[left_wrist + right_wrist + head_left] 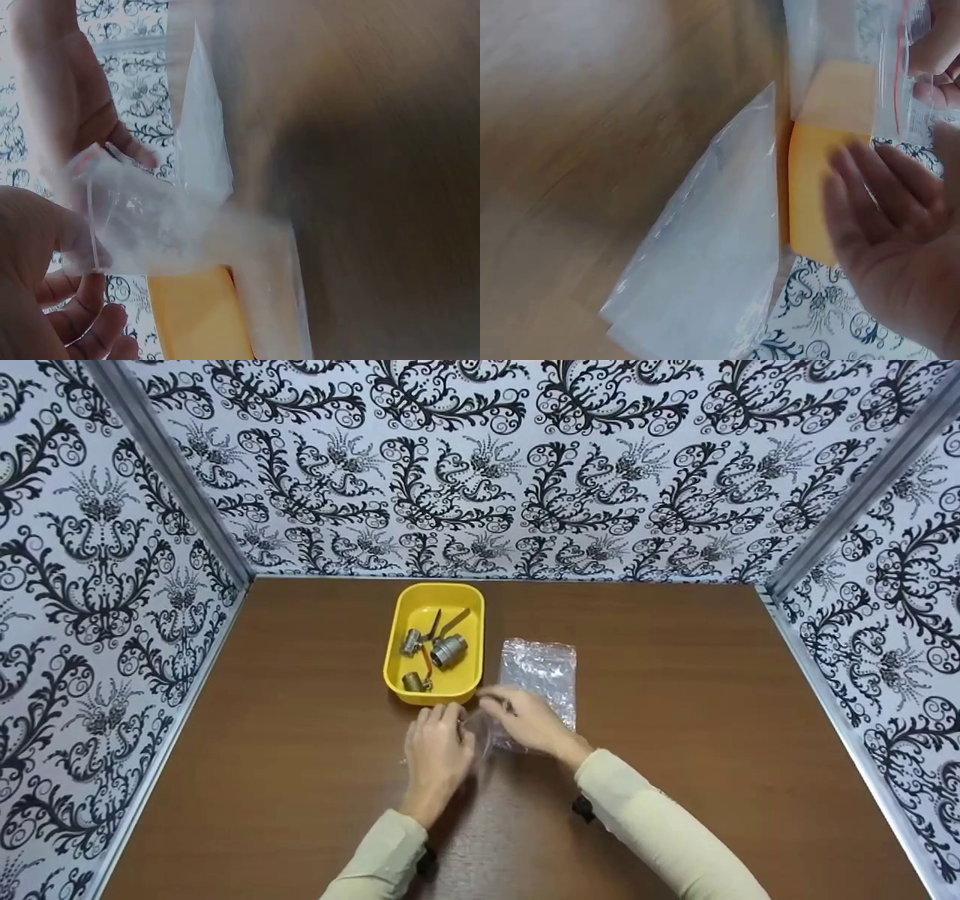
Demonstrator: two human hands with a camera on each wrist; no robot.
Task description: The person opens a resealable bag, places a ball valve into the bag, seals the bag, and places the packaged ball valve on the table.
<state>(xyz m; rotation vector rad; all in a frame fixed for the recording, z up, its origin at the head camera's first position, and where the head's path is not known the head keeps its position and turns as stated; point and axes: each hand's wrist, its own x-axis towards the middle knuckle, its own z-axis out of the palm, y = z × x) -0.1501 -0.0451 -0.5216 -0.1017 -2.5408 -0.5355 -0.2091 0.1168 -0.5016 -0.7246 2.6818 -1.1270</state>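
My left hand (pixel 439 742) pinches a clear zip-lock bag (pixel 172 225) by its zip end, thumb (pixel 75 236) on one side. The bag hangs between the hands, and in the right wrist view its red zip line shows. Close beside it, my right hand (pixel 529 720) has loosely extended fingers, blurred by motion in the right wrist view. That hand is above more clear bags (pixel 540 667) lying on the table. Just beyond both hands stands a yellow tray (pixel 391 660).
Inside the tray lie metal ball valves: a large one (pixel 448 651), a smaller one (pixel 411 642) and a brassy one (pixel 414 682) with a red lever. The brown table (pixel 675 675) is enclosed by patterned walls (pixel 480 472) at the back and sides.
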